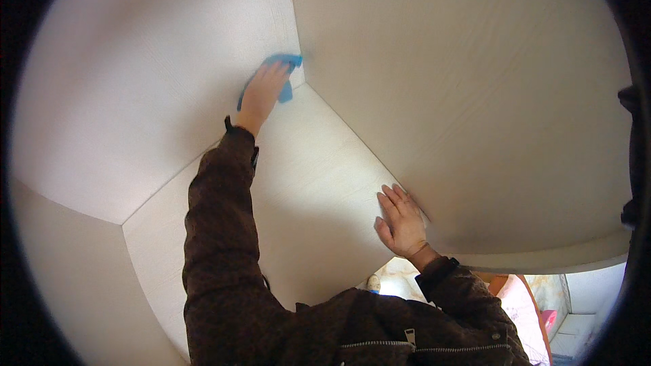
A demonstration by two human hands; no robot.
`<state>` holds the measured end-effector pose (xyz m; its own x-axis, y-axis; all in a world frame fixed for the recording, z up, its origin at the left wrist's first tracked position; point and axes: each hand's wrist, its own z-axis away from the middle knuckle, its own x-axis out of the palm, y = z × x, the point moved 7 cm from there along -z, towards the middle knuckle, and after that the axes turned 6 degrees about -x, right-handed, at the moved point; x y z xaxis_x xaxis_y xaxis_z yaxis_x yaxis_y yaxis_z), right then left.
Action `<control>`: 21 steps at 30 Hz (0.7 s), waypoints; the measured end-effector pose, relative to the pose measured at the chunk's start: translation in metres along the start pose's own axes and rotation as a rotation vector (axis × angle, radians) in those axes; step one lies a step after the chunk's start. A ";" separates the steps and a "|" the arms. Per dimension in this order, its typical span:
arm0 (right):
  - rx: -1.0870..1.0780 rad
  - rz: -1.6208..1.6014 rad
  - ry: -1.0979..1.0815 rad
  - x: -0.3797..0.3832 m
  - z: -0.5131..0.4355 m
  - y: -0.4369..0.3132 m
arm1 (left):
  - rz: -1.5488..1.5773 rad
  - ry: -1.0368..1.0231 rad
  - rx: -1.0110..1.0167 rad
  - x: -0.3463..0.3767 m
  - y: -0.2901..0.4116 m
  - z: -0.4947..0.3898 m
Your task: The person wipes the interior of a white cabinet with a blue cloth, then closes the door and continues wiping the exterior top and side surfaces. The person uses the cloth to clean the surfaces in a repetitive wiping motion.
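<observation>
My left hand (264,90) presses a blue cloth (286,92) against the pale panel at the far inner corner of a cabinet-like compartment. The cloth is bunched under the fingers and slightly blurred. My right hand (402,221) rests palm down, fingers a little apart and nothing in it, on the pale bottom panel (315,173) beside its seam with the right side panel. Both arms are in dark brown sleeves.
Tall pale panels stand at the left (127,86) and right (468,86). The right panel's edge (549,262) curves across the lower right. Below it show a pink and white item with an orange border (521,310) and a light floor.
</observation>
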<state>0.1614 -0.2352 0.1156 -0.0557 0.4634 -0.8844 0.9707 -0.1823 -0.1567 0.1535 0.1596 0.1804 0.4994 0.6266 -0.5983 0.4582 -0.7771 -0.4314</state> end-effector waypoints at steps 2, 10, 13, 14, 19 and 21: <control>-0.006 -0.025 0.011 -0.001 0.001 0.003 | 0.015 -0.085 -0.047 -0.004 -0.010 0.023; -0.017 -0.052 0.005 -0.019 -0.009 -0.004 | -0.227 0.037 -0.247 -0.131 -0.169 0.041; 0.032 -0.062 0.010 -0.017 -0.006 -0.003 | -0.462 0.088 -0.453 -0.183 -0.255 0.061; 0.033 -0.073 0.017 -0.015 -0.005 -0.003 | -0.529 0.073 -0.538 -0.200 -0.281 0.080; 0.041 -0.039 0.005 -0.006 -0.001 0.001 | -0.450 0.217 -0.908 -0.236 -0.363 0.188; 0.027 -0.019 0.010 -0.006 -0.002 0.001 | -0.396 0.328 -1.039 -0.233 -0.383 0.215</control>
<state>0.1629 -0.2367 0.1216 -0.0719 0.4756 -0.8767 0.9629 -0.1961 -0.1854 -0.2967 0.2988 0.3404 0.2832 0.9184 -0.2762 0.9322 -0.1960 0.3042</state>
